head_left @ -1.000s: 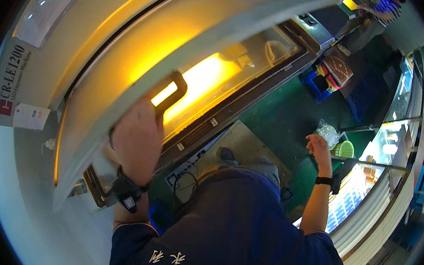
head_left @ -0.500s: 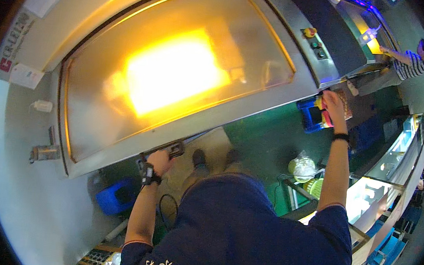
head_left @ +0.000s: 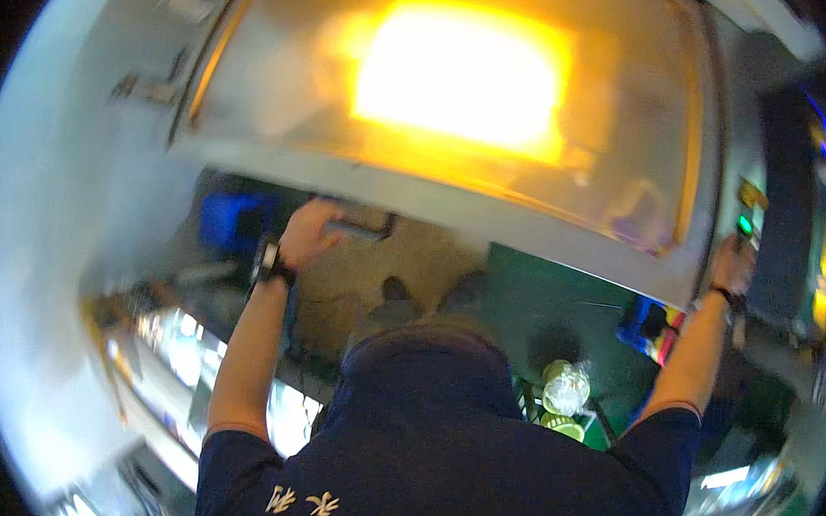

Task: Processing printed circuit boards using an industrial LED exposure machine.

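My left hand (head_left: pixel 310 234) is closed round the left end of a black handle (head_left: pixel 376 230) below the front edge of a big machine cover (head_left: pixel 418 191). In the cover, a tinted window (head_left: pixel 281 83) glows bright yellow. My right hand (head_left: pixel 736 264) reaches up at the cover's right side, its fingertips at a control strip just below a lit green button (head_left: pixel 745 226). A yellow knob (head_left: pixel 752 194) sits above that button. Motion blur hides how the right fingers are bent.
A blue bin (head_left: pixel 234 220) stands under the machine's left side. Below the right corner is a blue, red and yellow container (head_left: pixel 653 327). A plastic-wrapped bundle (head_left: pixel 566 385) rests above a green basket (head_left: pixel 563 426). Lit shelving (head_left: pixel 173 346) stands behind me on the left.
My right hand has moved up from beside the coloured container to the control strip, where a button now glows green. My left hand stays at the handle. The view has turned.
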Available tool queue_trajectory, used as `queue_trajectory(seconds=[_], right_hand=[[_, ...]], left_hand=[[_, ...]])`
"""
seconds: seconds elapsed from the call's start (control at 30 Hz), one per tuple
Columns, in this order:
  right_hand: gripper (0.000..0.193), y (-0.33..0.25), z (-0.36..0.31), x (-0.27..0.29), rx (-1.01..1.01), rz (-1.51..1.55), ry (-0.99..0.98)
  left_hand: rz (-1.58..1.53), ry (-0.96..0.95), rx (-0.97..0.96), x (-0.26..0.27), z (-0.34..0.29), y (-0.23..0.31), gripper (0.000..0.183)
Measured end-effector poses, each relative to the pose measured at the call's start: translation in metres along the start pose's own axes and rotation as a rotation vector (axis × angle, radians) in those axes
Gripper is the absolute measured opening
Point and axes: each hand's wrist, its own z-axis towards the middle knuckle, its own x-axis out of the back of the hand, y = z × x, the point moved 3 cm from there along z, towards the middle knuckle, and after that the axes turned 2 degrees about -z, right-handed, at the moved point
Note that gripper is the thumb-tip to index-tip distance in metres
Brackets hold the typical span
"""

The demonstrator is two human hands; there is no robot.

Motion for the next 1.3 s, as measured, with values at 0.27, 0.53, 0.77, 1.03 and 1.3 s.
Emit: queue_trajectory(seconds=[0.27,0.53,0.77,1.03,1.3], right_hand=[[0.078,-0.016,0.046,-0.02,0.114,-0.027,-0.097],[0.057,0.017,0.017,-0.036,0.418,0.178,-0.036],[0.053,0.001,-0.011,-0.009,0.142,0.16,0.019],[0.036,-0.004,-0.022,0.001,0.526,-0.084,-0.316],[0.069,-0.073,-0.143,0.015,-0.008,0.186,0.175]], left_hand=[[0.076,-0.069,0.272,0.001,-0.041,-0.019,0.073],[0.021,-0.091,0.372,-0.018,-0.039,-0.013,0.089],[-0.03,-0.074,0.359,-0.031,-0.051,-0.021,0.092],[-0.002,-0.136,0.232,-0.012,-0.032,-0.027,0.081],[-0.126,-0.178,0.185,-0.008,-0.007,-0.005,0.077]])
